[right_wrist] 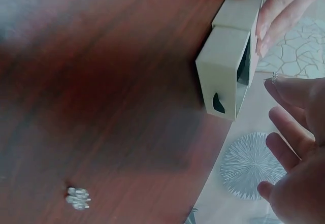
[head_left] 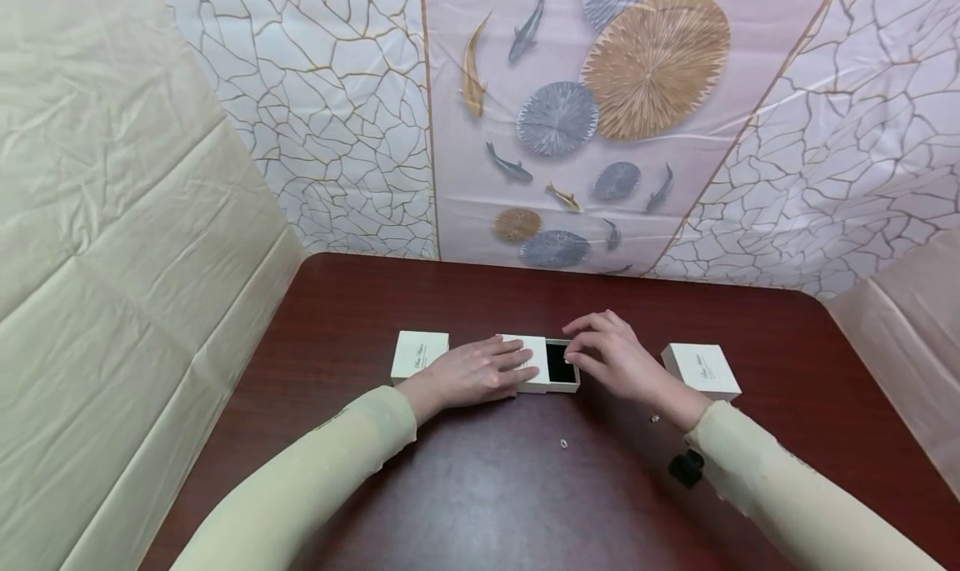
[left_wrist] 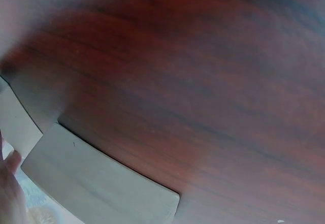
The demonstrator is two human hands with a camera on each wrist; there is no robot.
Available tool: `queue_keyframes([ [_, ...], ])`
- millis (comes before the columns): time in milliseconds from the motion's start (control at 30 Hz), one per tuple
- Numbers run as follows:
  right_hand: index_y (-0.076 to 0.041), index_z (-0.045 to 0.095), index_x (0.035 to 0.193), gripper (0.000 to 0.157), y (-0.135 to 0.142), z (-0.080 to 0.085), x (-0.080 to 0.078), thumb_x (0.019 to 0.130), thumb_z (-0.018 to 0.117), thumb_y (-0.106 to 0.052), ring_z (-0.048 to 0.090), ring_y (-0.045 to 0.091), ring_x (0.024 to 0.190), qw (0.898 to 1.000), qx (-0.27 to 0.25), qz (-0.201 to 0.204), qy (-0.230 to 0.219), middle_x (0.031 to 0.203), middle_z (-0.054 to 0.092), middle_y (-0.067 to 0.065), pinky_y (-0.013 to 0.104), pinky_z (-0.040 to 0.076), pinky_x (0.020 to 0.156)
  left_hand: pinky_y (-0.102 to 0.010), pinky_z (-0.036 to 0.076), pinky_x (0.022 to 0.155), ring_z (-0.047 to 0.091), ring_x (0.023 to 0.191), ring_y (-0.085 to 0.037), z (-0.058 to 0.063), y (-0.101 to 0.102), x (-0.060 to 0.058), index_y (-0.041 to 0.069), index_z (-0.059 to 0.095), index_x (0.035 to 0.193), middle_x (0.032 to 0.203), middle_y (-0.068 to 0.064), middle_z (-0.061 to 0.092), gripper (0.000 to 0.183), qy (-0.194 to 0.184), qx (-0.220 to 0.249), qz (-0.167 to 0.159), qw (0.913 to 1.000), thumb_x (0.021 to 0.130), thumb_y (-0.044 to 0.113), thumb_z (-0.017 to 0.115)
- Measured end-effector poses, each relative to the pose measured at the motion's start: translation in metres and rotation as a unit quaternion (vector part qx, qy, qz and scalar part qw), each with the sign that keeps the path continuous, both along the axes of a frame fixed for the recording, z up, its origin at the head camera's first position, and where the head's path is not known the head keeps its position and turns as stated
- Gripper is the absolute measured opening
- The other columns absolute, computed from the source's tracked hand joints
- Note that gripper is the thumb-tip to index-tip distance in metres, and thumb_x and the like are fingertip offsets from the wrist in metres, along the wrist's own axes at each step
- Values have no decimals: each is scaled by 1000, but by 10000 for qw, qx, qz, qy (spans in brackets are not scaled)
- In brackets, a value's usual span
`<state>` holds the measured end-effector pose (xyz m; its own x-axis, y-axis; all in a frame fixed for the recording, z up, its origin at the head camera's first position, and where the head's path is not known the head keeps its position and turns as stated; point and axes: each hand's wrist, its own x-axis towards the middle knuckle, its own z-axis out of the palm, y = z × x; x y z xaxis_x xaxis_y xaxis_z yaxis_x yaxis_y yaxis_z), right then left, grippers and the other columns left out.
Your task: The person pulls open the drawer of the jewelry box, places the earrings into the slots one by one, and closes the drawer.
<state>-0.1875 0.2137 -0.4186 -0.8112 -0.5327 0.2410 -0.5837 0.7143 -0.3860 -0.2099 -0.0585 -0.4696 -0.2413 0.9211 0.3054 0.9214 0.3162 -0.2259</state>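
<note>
My left hand (head_left: 487, 369) holds the middle white drawer-style jewellery box (head_left: 537, 351), fingers across its top and thumb along its near side. Its inner tray (head_left: 561, 388), with a dark lining, is slid partly out to the right. Over the tray's open end, my right hand (head_left: 611, 358) pinches a tiny sparkling piece of jewellery (right_wrist: 274, 76) between thumb and index finger. The other right fingers are loosely bent. In the right wrist view, the tray's end wall shows a dark notch. The left wrist view shows mostly tabletop, with a box side (left_wrist: 101, 178) low in it.
Another white box (head_left: 420, 350) stands left, partly behind my left wrist, and one more (head_left: 703, 369) stands right. Small shiny pieces lie on the table, one in front (head_left: 564, 443), one near my right forearm (head_left: 655, 418). A black object (head_left: 686, 468) lies beside the right sleeve.
</note>
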Motion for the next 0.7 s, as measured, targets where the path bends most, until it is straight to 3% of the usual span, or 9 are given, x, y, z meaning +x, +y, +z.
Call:
queue_keyframes([
  [200, -18, 73, 85, 5, -2, -2, -12, 88, 70, -17, 49, 26, 115, 9998, 113, 39, -135, 122, 61, 7, 59, 26, 105, -42, 42, 105, 50, 130, -24, -1, 1, -1, 20, 58, 135, 137, -7, 56, 43, 119, -42, 2, 9999, 94, 36, 60],
  [400, -16, 72, 84, 5, -4, -9, -21, 88, 70, -16, 47, 30, 119, 9995, 149, 135, -250, 123, 61, 10, 65, 13, 111, -42, 42, 106, 49, 130, -24, -1, 1, -1, 21, 58, 135, 138, -7, 56, 43, 28, -53, 10, 10000, 95, 35, 60],
  [700, -16, 72, 84, 5, -5, -17, -27, 87, 70, -14, 45, 33, 123, 9983, 384, 130, -426, 127, 58, 12, 68, 13, 109, -41, 41, 106, 48, 131, -24, 0, 0, -1, 21, 57, 136, 139, -6, 54, 43, -21, -144, 67, 9999, 96, 35, 58],
])
